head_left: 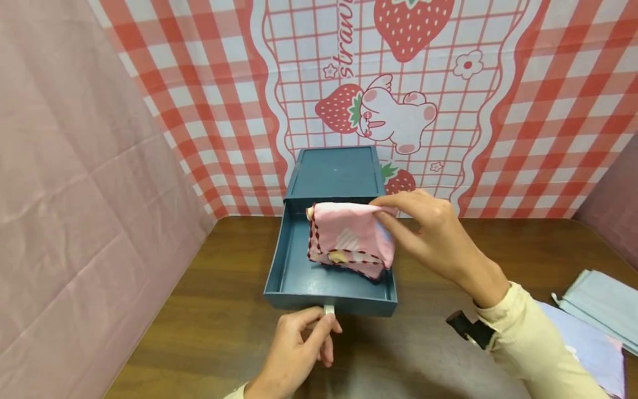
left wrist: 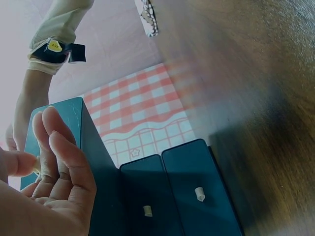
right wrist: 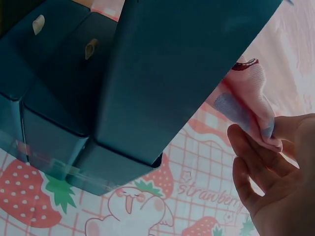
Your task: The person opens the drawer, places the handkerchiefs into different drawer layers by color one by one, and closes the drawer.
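My left hand [head_left: 298, 344] pinches the small white pull tab [head_left: 329, 310] on the front of a dark blue-green drawer [head_left: 306, 300]. That drawer, the top one of a small cabinet [head_left: 335, 173], is pulled out. Over it, a folded pink cloth [head_left: 344, 224] with dark red stitched edges hangs from my right hand [head_left: 441, 244], pinched by its upper right corner between thumb and fingers. In the right wrist view the drawer's side hides much of the pink cloth [right wrist: 253, 91], while the pinched corner shows.
Two closed drawers [left wrist: 189, 179] with pale tabs sit below the open one. On the table's right lie a folded light blue cloth [head_left: 605, 305] and a lavender cloth [head_left: 588, 346], partly behind my right sleeve. A checked strawberry curtain [head_left: 209, 100] hangs behind the cabinet.
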Demonstrator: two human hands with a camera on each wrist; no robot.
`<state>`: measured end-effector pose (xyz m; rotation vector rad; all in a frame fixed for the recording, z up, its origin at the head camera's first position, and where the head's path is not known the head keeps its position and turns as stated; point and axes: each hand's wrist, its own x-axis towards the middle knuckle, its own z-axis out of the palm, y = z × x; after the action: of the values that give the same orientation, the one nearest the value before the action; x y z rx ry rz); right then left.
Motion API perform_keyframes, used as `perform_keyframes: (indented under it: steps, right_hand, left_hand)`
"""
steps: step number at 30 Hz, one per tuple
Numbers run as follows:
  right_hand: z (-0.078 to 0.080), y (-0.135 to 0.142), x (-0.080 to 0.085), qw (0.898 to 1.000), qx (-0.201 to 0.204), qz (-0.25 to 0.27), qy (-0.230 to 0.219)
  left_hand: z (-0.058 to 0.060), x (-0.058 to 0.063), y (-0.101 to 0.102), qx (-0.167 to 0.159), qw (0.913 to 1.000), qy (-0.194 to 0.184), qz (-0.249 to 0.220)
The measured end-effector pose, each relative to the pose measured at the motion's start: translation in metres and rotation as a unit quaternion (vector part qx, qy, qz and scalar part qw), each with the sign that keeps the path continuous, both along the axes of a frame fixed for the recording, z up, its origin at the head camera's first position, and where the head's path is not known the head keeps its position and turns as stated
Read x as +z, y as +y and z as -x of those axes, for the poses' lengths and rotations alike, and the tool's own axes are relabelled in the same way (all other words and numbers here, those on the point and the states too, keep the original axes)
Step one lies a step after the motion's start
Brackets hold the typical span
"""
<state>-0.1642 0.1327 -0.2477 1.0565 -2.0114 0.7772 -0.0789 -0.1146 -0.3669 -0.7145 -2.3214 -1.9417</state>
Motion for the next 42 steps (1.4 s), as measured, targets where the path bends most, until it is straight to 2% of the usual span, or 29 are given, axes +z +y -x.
perform_keyframes:
  steps: [9,18,25,31,42]
  right_hand:
    - [0.007,-0.003,-0.004,0.999,0.016,-0.005,-0.037]
    - [0.015,-0.006,-0.008,0.999,0.002,-0.016,-0.036]
    - [0.022,-0.012,-0.013,0.997,-0.048,-0.063,-0.021]
    - [0.025,-0.017,-0.014,0.990,-0.096,-0.098,-0.037]
    - [0.037,-0.025,-0.015,0.979,-0.133,-0.136,-0.079]
  left_hand:
    - [0.000,0.000,-0.001,0.006,1.0000,0.004,0.004]
    - [0.000,0.000,-0.001,-0.002,1.0000,0.006,0.001]
    - [0.000,-0.001,-0.001,0.000,1.0000,0.004,0.001]
    - [0.000,0.000,-0.001,0.003,1.0000,-0.004,0.005]
    - [0.000,-0.001,-0.001,-0.003,1.0000,0.002,0.006]
